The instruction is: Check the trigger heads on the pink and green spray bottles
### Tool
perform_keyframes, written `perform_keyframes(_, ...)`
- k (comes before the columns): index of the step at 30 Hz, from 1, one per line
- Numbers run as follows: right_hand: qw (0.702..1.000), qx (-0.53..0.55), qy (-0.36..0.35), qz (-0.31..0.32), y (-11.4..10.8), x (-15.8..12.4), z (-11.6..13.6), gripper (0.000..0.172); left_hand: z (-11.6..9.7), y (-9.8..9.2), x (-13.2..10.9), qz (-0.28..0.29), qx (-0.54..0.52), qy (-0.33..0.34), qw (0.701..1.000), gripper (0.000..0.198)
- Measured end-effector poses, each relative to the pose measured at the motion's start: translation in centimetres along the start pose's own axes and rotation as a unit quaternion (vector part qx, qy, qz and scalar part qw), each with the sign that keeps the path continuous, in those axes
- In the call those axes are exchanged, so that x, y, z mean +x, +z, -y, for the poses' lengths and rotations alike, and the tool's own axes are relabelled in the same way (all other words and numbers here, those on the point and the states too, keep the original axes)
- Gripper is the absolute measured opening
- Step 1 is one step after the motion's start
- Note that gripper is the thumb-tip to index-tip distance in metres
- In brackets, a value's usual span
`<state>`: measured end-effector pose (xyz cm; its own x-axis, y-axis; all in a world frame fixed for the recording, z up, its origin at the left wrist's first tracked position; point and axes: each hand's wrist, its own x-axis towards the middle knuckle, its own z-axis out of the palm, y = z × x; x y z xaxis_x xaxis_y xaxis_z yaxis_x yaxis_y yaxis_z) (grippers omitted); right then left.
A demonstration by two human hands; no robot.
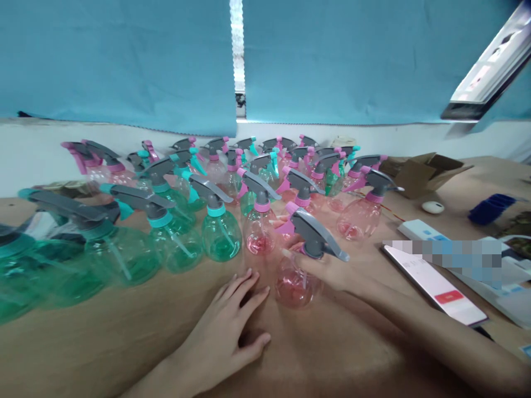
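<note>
My right hand [319, 269] is wrapped round the neck of a pink spray bottle [295, 284] with a grey and pink trigger head, which stands upright on the wooden table. Part of its collar is hidden by my fingers. My left hand [226, 318] lies flat on the table to the left of that bottle, fingers spread and holding nothing. Just beyond it are a green spray bottle [222, 235] with a turquoise collar and another pink spray bottle [260, 229].
Several more green spray bottles [174, 243] line the left, with rows of pink and green ones behind. At the right lie a phone [435, 284], a white box [418, 229], a white mouse [432, 207], a cardboard box [423, 174] and a dark blue object [492, 209]. Blue curtains [332, 61] hang behind.
</note>
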<state>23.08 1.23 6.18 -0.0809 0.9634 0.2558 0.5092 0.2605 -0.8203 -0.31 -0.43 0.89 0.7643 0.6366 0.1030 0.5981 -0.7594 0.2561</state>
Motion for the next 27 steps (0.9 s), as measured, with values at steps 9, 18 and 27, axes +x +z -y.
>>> perform_keyframes(9, 0.999, 0.0, -0.033, -0.02, -0.2, 0.2, 1.3, 0.012, -0.2, -0.2, 0.0, -0.002, 0.0, 0.002, 1.0, 0.053)
perform_keyframes(18, 1.0, -0.009, -0.022, -0.018, -0.5, 0.2, 1.9, 0.014, 0.0, -0.1, -0.1, -0.011, -0.012, 0.003, 1.0, 0.052)
perform_keyframes(27, 0.999, 0.026, -0.01, 0.027, -0.3, 0.2, 1.3, 0.011, -0.1, 0.0, 0.0, -0.009, -0.008, 0.001, 1.0, 0.053)
